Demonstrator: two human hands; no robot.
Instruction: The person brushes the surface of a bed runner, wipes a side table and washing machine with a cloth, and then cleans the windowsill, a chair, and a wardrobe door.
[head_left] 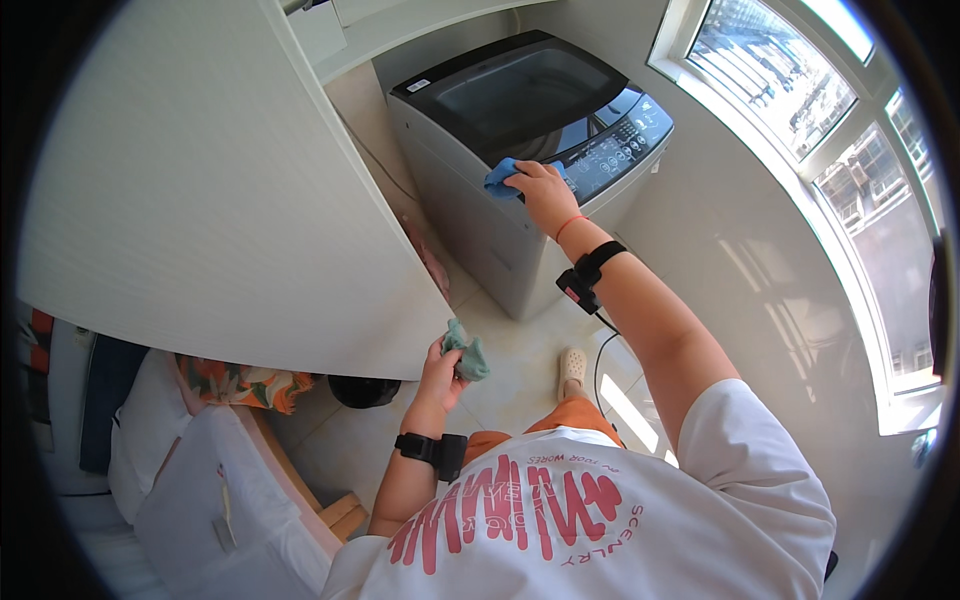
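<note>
A grey top-loading washing machine (470, 200) with a dark glass lid (535, 90) stands ahead of me. My right hand (546, 196) is closed on a blue cloth (502, 180) and presses it at the lid's near corner, beside the touch control panel (615, 150). Part of the cloth is hidden under my fingers. Lower down and to the left, my left hand (440, 377) grips a crumpled green cloth (466, 352), held in the air near the edge of a large white panel (240, 200).
Sunlit windows (775, 70) run along the right wall. A bed-like piece with white covers (220, 500) and an orange floral cloth (240, 383) lie at lower left. Near them is a black round object (363, 391). A black cable (598, 370) hangs from my right wrist strap.
</note>
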